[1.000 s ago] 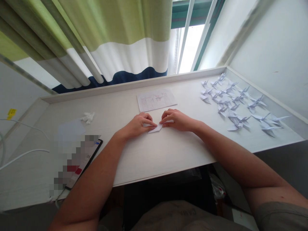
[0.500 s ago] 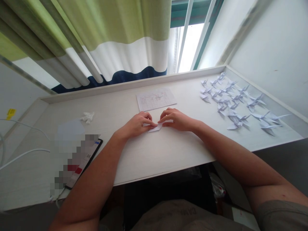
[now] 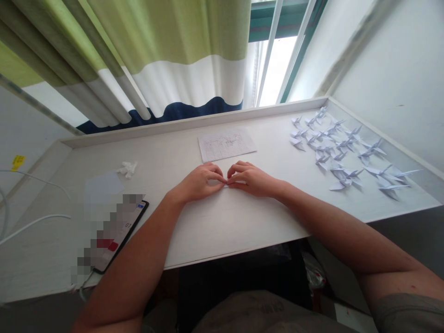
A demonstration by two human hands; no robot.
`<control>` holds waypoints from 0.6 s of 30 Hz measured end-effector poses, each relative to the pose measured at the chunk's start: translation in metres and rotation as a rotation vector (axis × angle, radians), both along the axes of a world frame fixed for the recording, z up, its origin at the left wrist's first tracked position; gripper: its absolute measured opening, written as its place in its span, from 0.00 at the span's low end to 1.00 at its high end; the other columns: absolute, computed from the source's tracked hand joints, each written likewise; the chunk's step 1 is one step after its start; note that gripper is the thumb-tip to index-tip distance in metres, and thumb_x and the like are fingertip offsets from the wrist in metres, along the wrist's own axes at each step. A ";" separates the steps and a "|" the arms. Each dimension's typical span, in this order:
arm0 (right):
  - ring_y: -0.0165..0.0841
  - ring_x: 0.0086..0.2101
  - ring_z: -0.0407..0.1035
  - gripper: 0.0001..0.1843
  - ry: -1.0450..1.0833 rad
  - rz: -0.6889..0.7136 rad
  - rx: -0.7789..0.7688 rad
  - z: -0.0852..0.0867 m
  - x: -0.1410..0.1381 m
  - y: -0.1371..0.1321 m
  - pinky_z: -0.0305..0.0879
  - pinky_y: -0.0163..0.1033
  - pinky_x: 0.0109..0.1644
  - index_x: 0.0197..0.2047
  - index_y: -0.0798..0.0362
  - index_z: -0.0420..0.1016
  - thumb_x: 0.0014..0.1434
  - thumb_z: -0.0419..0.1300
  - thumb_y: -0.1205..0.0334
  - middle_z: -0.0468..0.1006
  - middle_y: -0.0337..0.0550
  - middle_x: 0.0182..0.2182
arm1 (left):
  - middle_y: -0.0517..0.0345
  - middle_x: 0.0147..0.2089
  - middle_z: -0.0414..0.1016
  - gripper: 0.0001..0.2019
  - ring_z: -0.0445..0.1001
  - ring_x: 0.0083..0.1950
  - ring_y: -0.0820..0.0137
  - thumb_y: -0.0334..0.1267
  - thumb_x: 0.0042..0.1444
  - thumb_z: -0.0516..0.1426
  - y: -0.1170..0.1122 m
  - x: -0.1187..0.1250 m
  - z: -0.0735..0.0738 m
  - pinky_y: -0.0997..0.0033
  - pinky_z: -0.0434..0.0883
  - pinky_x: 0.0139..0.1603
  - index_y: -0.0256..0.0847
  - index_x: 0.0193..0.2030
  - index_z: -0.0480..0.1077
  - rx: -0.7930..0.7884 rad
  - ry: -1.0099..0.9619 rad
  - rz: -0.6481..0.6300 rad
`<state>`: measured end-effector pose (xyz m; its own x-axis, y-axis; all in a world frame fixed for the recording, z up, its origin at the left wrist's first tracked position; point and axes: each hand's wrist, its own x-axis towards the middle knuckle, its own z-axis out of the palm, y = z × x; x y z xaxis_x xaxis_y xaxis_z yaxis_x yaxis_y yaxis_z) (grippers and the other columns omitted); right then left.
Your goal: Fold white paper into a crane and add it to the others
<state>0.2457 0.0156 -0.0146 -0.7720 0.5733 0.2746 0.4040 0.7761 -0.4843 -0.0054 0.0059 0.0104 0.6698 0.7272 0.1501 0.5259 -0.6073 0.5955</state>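
Observation:
Between my two hands is a small piece of folded white paper [image 3: 226, 185], mostly covered by my fingers. My left hand [image 3: 205, 180] pinches it from the left, thumb and forefinger closed at its edge. From the other side my right hand [image 3: 251, 179] grips it the same way, and the fingertips of both hands meet near its middle. How the paper is folded I cannot make out. Just beyond my hands a printed sheet with a table on it [image 3: 227, 144] lies flat on the white desk [image 3: 215, 231].
Several folded paper cranes [image 3: 342, 145] stand at the desk's right. On the left lie a crumpled white tissue [image 3: 127, 169], blank paper [image 3: 103, 186] and a phone [image 3: 126, 233], partly blurred out. White cables [image 3: 38, 224] cross the left end. A raised ledge [image 3: 194, 121] and curtain [image 3: 194, 78] close off the back.
My fingertips have come closer together over the folded paper, and less of it shows now. The view has shifted slightly. The phone's visible digits went from 06 to 07.

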 end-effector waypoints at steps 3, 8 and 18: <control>0.42 0.48 0.72 0.11 0.028 -0.001 -0.041 -0.002 -0.002 0.000 0.65 0.49 0.57 0.44 0.49 0.86 0.73 0.61 0.60 0.83 0.49 0.46 | 0.54 0.46 0.83 0.08 0.77 0.51 0.59 0.43 0.64 0.63 0.000 0.000 0.001 0.53 0.73 0.59 0.51 0.38 0.85 -0.023 0.005 -0.020; 0.42 0.47 0.71 0.10 0.068 -0.062 -0.115 -0.003 -0.005 0.001 0.68 0.49 0.55 0.40 0.51 0.84 0.72 0.61 0.61 0.82 0.49 0.45 | 0.54 0.47 0.84 0.08 0.77 0.53 0.59 0.43 0.63 0.63 0.000 0.001 -0.003 0.53 0.72 0.62 0.48 0.36 0.84 -0.108 -0.060 0.035; 0.43 0.48 0.70 0.09 0.088 -0.209 -0.182 -0.005 -0.011 0.001 0.69 0.48 0.53 0.34 0.53 0.82 0.67 0.64 0.62 0.79 0.51 0.44 | 0.52 0.47 0.83 0.07 0.78 0.55 0.57 0.44 0.58 0.63 0.000 0.010 -0.005 0.51 0.71 0.65 0.45 0.32 0.80 -0.253 -0.126 0.183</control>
